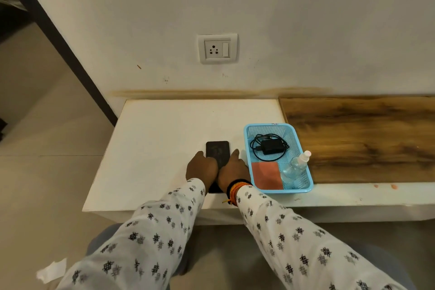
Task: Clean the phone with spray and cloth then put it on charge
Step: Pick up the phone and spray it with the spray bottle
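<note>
Resting flat on the white tabletop (pixel 164 125), the black phone (pixel 217 150) lies just left of the blue basket (pixel 303 186), both hands on its near half: left hand (pixel 202 169) and right hand (pixel 233 169), fingers extended, not gripping. Inside the basket sit a charger (pixel 270 146), pink cloth (pixel 266 175) and spray bottle (pixel 295 166).

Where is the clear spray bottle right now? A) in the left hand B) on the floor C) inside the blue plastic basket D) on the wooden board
C: the clear spray bottle leans in the blue plastic basket, beside the folded pink cloth.
</note>
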### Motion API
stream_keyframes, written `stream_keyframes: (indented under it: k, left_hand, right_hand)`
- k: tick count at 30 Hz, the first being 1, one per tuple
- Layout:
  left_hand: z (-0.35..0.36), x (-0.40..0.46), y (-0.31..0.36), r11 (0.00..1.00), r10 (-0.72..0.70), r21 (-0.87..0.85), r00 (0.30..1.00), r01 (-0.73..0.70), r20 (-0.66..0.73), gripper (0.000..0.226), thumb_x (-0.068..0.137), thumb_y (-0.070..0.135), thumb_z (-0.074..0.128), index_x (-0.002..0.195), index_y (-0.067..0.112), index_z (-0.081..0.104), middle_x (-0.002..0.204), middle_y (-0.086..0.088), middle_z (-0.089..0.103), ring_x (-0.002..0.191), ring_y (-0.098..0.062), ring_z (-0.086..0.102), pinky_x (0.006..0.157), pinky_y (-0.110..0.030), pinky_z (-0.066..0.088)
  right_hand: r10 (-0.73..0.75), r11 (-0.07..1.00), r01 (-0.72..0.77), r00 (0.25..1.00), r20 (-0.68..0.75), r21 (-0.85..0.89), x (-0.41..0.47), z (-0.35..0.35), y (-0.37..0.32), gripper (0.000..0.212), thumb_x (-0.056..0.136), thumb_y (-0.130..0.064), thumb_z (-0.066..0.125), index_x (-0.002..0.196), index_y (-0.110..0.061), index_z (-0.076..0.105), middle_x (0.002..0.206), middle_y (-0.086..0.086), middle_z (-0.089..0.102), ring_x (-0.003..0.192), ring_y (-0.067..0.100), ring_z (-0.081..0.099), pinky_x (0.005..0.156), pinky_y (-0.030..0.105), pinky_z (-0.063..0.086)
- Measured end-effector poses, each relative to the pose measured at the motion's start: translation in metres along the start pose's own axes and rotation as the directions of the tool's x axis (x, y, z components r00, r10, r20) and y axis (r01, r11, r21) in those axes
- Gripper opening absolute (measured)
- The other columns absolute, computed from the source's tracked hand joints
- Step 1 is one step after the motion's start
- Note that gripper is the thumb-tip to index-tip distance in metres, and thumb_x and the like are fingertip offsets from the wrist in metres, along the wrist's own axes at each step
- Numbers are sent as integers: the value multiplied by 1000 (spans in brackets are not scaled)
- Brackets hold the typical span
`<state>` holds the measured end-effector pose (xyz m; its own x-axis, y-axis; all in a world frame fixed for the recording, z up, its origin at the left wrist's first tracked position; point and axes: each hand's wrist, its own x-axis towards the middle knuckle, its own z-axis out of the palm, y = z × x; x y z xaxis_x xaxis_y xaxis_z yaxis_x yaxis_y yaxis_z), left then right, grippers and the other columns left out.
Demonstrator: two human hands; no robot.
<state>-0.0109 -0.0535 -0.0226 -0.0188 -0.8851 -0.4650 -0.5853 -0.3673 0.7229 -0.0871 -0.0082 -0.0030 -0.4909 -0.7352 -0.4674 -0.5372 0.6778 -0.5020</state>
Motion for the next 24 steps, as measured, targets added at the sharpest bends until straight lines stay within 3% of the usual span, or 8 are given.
stream_keyframes:
  k: [2, 4, 7, 12, 14, 19, 22, 24]
  left_hand:
    - [-1, 7, 3, 996, -59, -63, 997, 63, 55, 22, 97, 10, 39, 77, 11, 48, 87, -11, 52, 83, -24, 48, 78, -32, 44]
    - [-3, 12, 8, 982, -124, -127, 985, 139, 118, 34, 100, 12, 34, 67, 19, 33, 72, -3, 38, 77, -24, 45, 82, -33, 46]
    - [-11, 12, 12, 973, -168, -125, 969, 192, 181, 37, 102, 12, 33, 66, 20, 30, 71, 1, 33, 61, -13, 37, 57, -22, 42]
    - [-14, 17, 8, 936, -197, -241, 949, 257, 247, 28, 98, 0, 38, 74, 11, 47, 89, -11, 50, 82, -24, 47, 71, -29, 40]
    - [-18, 17, 7, 900, -201, -332, 946, 282, 255, 27, 96, -1, 40, 73, 9, 49, 80, -13, 51, 70, -25, 47, 64, -31, 39]
    - [-25, 14, -3, 833, -198, -446, 928, 329, 315, 19, 92, 1, 51, 77, 2, 61, 75, -17, 60, 72, -29, 56, 75, -40, 45]
    - [-27, 12, -9, 790, -157, -521, 928, 323, 337, 24, 94, 4, 50, 77, 5, 68, 74, -14, 69, 66, -29, 66, 66, -35, 56]
    - [-30, 10, -10, 747, -115, -589, 932, 309, 343, 28, 95, 6, 49, 82, 9, 73, 68, -9, 73, 56, -23, 69, 56, -33, 60]
  right_hand:
    - [18, 1000, -18, 1000, 18, 10, 0, -2, -3, 81, 92, -32, 49, 154, -12, 0, 145, 17, 39, 130, 33, 43, 108, 43, 37]
    - [53, 996, -54, 998, 24, 64, 1, -4, -7, 78, 93, -31, 47, 154, -12, 2, 148, 16, 36, 132, 34, 40, 109, 44, 36]
    - [140, 971, -142, 990, 25, 190, 3, -8, -14, 74, 93, -23, 47, 154, -12, 7, 149, 15, 35, 133, 33, 39, 108, 43, 36]
    - [240, 914, -231, 971, 13, 333, 9, -6, -14, 56, 95, -19, 43, 147, -7, 27, 143, 17, 43, 128, 34, 46, 105, 42, 41]
    - [254, 902, -247, 967, 28, 355, 8, -6, -14, 45, 97, -19, 41, 139, -4, 39, 139, 18, 47, 124, 34, 49, 102, 37, 41]
    - [144, 966, -155, 987, 66, 208, 14, 0, -11, 33, 100, -8, 38, 125, 1, 56, 133, 18, 53, 124, 33, 49, 101, 34, 37]
    - [125, 970, -146, 985, 118, 196, 16, 0, -9, 35, 101, -6, 34, 128, 2, 54, 134, 18, 54, 124, 31, 49, 75, 19, 31]
    - [107, 948, -135, 988, 110, 288, 16, -3, -8, 35, 101, -5, 32, 128, 2, 55, 132, 17, 56, 122, 29, 50, 73, 18, 27]
